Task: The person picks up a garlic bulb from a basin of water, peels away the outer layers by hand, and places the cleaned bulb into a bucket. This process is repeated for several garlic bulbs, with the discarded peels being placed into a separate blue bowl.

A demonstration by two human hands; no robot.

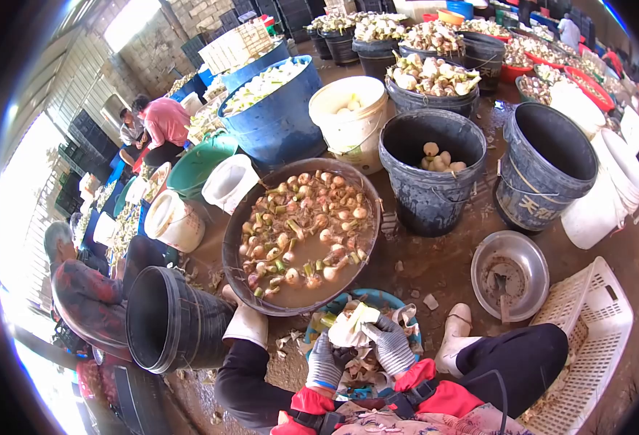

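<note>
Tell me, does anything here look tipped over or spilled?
Yes. A black bucket lies on its side at the left, mouth open, while the other buckets stand upright. Peel scraps litter the wet floor. Both gloved hands hold a pale bulb over a blue basin.

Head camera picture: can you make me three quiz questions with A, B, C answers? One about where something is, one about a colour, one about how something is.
1. Where is the big pan of bulbs?
A. ahead of the hands
B. on a shelf
C. inside the basket

2. What colour is the basket?
A. white
B. black
C. purple

3. The black bucket by the left knee is
A. upright
B. on its side
C. lidded

Answers: 1 A, it sits just beyond both gloved hands; 2 A, its mesh is white; 3 B, its open mouth faces sideways.
</note>
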